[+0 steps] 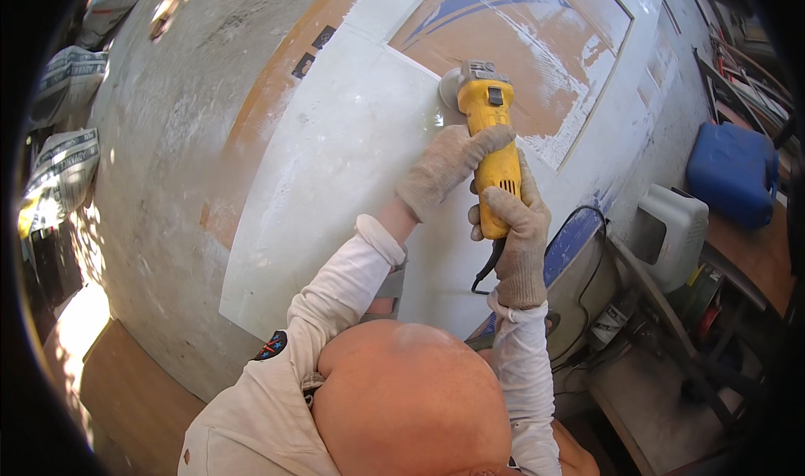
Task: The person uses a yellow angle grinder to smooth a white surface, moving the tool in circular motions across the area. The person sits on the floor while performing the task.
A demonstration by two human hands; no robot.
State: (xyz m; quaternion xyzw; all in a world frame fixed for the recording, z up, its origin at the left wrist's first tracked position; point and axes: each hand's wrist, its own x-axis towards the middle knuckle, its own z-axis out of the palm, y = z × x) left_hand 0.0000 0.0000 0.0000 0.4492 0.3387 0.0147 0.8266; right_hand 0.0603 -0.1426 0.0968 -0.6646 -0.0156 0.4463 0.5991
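Observation:
Both my gloved hands hold a yellow angle grinder (pixel 498 166) over a large white panel (pixel 327 182). My left hand (pixel 449 161) grips the front part of its body, thumb laid across the top. Farther back, my right hand (pixel 521 233) wraps round the rear end, where a black cord comes out. The grinder's disc (pixel 451 88) shows at the left of its grey head, beside a cut edge of the panel; whether it touches cannot be made out. Beyond the edge lies brown cardboard (pixel 503 57) with blue markings and white dust on it.
A blue jerrycan (pixel 733 174) and a white plastic container (pixel 669 234) stand at the right among metal bars. The black cord (pixel 597 262) runs along the right side. Several filled sacks (pixel 63 174) line the left edge. Brown cardboard (pixel 251 140) shows under the panel's left side on the concrete floor (pixel 176 182).

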